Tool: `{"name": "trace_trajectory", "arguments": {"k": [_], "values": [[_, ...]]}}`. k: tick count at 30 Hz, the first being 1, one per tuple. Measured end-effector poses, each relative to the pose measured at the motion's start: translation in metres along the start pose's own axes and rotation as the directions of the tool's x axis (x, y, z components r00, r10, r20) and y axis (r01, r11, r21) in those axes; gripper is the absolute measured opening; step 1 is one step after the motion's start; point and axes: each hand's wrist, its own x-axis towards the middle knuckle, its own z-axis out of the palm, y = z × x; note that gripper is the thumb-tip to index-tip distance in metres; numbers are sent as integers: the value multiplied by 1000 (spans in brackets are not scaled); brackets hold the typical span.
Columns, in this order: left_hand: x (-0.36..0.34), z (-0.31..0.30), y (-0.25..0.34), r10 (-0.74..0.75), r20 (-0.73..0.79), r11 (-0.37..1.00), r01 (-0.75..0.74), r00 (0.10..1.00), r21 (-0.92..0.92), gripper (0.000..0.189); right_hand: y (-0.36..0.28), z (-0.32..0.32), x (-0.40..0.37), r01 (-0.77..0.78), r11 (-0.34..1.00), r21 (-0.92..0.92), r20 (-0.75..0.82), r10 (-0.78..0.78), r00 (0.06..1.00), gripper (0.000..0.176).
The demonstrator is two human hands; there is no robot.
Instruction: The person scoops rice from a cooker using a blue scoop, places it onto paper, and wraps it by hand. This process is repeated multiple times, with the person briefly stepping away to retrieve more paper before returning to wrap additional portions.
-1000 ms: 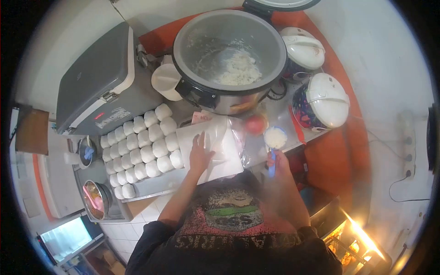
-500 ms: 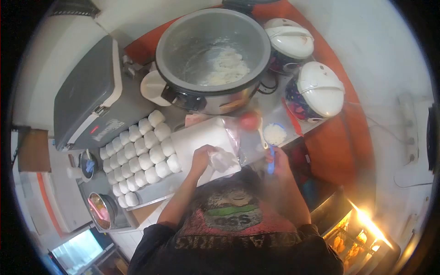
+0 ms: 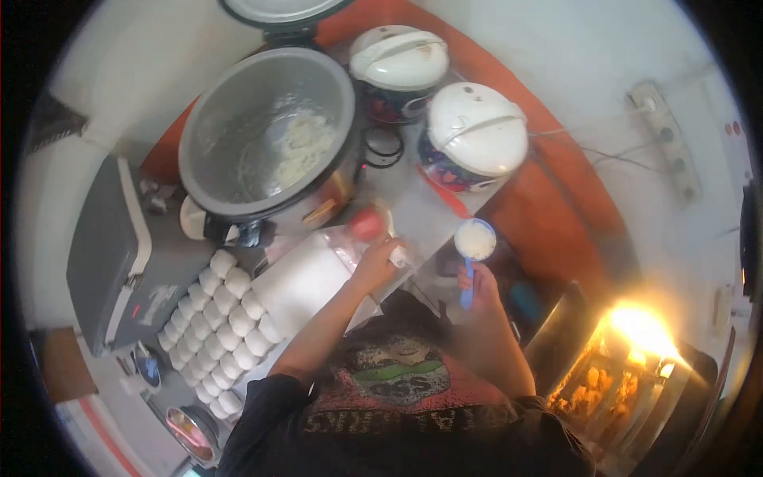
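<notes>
My right hand [image 3: 482, 288] grips the handle of a blue scoop [image 3: 467, 296], whose round bowl is heaped with white rice [image 3: 475, 238]. In the fingers of my left hand [image 3: 377, 266] is a clear plastic bag [image 3: 402, 257], crumpled and partly hidden by the hand. Beside that hand lies a stack of white paper sheets [image 3: 300, 280]. A round red object [image 3: 367, 225], blurred, sits just beyond my left fingers. Farther back stands a large open rice cooker [image 3: 208, 168] with some rice [image 3: 306, 147] at its bottom.
Rows of white wrapped bundles [image 3: 226, 306] lie left of the paper. A grey cool box [image 3: 103, 246] stands beyond them. Two white-lidded containers [image 3: 477, 131] [image 3: 397, 60] are at the back. A brightly lit display case [image 3: 604, 389] with fried food is at right.
My view has swung right. My left hand has moved with the plastic bag toward the red object, nearer the scoop. My right hand still holds the rice-filled scoop, now raised slightly.
</notes>
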Motion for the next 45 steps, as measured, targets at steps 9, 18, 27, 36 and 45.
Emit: {"name": "trace_trajectory", "arguments": {"k": [9,18,27,36,45], "values": [[88,121,23,-46,470,999,35,881,32,34,-30,-48,-64,233,966,113,-290,-192,937,23],[161,252,33,-304,459,931,157,835,330,63,-8,-143,-100,488,854,-178,-212,-518,829,23],[186,241,21,-17,451,999,30,893,-21,54,-9,-128,-115,403,876,-264,-397,-480,783,21],[-66,10,29,-491,-144,848,433,859,-307,33,-56,-83,-64,70,977,-199,-269,-123,955,22],[-213,-35,-49,-415,-908,421,897,60,-133,65,-31,27,-1,-120,895,-429,-77,96,992,20]]}}
